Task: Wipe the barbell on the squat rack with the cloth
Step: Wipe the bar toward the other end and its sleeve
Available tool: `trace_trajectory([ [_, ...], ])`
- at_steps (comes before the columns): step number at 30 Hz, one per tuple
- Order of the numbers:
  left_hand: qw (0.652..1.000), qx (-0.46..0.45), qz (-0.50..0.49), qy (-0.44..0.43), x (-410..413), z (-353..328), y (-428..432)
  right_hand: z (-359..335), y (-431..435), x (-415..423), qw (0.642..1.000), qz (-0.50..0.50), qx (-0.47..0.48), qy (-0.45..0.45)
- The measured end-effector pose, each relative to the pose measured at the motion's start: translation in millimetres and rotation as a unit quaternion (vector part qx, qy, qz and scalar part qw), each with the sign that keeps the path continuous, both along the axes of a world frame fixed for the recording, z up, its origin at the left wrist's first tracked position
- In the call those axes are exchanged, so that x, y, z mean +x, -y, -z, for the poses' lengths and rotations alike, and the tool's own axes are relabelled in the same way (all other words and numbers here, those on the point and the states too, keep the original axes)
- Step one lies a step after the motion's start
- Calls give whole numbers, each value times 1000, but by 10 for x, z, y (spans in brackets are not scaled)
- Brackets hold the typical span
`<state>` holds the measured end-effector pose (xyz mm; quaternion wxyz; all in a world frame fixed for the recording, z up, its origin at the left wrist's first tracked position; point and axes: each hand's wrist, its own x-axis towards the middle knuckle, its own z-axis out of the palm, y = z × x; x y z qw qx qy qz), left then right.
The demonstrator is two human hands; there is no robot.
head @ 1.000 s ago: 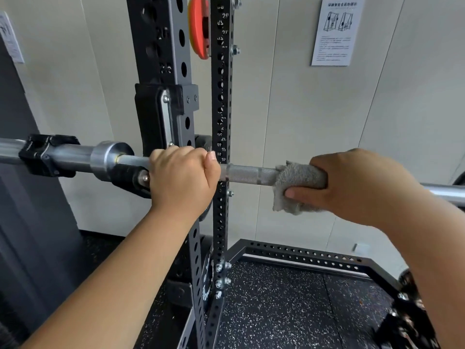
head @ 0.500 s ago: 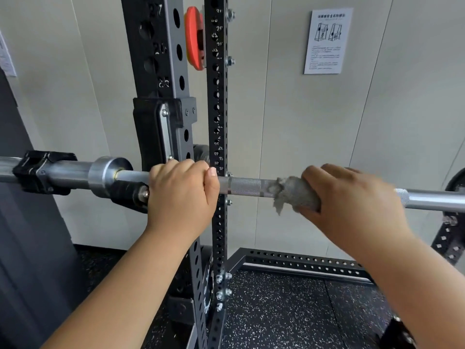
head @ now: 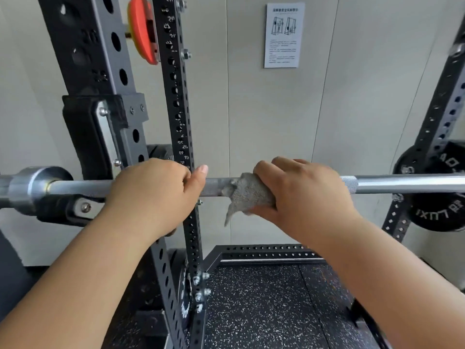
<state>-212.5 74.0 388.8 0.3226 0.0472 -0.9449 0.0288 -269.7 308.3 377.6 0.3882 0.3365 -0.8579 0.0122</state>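
Note:
A steel barbell [head: 402, 183] lies level across the black squat rack [head: 176, 109], resting in a hook on the left upright. My left hand [head: 156, 192] is wrapped around the bar just right of that hook. My right hand [head: 299, 195] presses a grey cloth [head: 245, 195] around the bar's knurled part, a short gap from my left hand. A corner of the cloth hangs below the bar. The cloth covers the stretch of bar under my right hand.
An orange plate [head: 143, 31] hangs high on the rack. A black weight plate [head: 437, 187] is stored on the right upright. A paper notice [head: 283, 35] is on the wall behind. The rack's base frame [head: 264, 251] borders speckled rubber flooring below.
My right hand has slid the cloth leftward along the bar, closer to my left hand. My left hand has kept its grip. The view has shifted, showing more of the right upright.

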Motion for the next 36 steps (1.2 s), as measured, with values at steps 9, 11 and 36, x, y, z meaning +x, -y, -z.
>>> trace_trajectory([
  [9, 977, -55, 9, -206, -184, 249, -22, -366, -574, -136, 971, 128, 0, 202],
  [11, 965, -54, 34, -255, -207, 274, -11, -384, -541, -179, 968, 126, 7, 216],
  [36, 954, 112, 120, -252, 240, 100, 118, -47, 669, 146, 999, -29, 41, 1],
])
